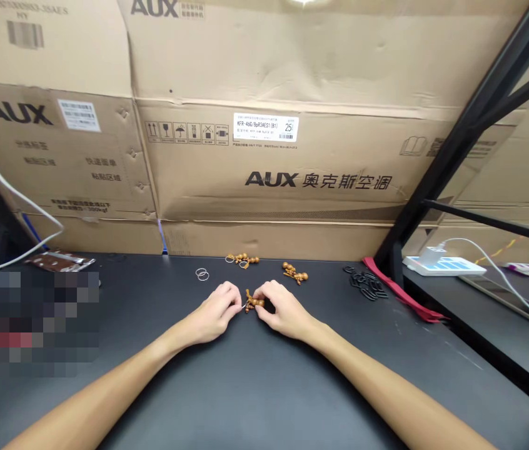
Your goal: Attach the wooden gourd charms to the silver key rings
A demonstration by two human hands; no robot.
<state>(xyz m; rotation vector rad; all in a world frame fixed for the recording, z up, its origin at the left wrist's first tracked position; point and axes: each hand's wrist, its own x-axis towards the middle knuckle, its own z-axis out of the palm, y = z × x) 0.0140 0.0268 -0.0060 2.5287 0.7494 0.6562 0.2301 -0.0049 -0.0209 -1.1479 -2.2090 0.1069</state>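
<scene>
Black bench surface filled the near part of the view, and two bare forearms reached across it from the near edge toward the middle. The left hand had its fingers curled in, with thumb and forefinger pressed together on the left end of a small brown bead charm, where something thin and pale showed that was too small to make out. The right hand was curled likewise and pinched the right end of the same charm. The charm thus sat between the fingertips of both hands, near the middle of the bench; whether it touched the surface could not be told. A little farther off, left of the hands, two thin metal rings lay overlapping on the bench. Farther again lay a loose bead cluster with rings on it, and to its right, just beyond the right hand, a second bead bunch. Well to the right lay a heap of black loops, with a red strip running beside it at the foot of a black metal frame. Beyond the frame, a white power strip carried a plug. At the far left a shiny foil packet lay near a white cable. Cardboard boxes printed AUX walled off the far side.
</scene>
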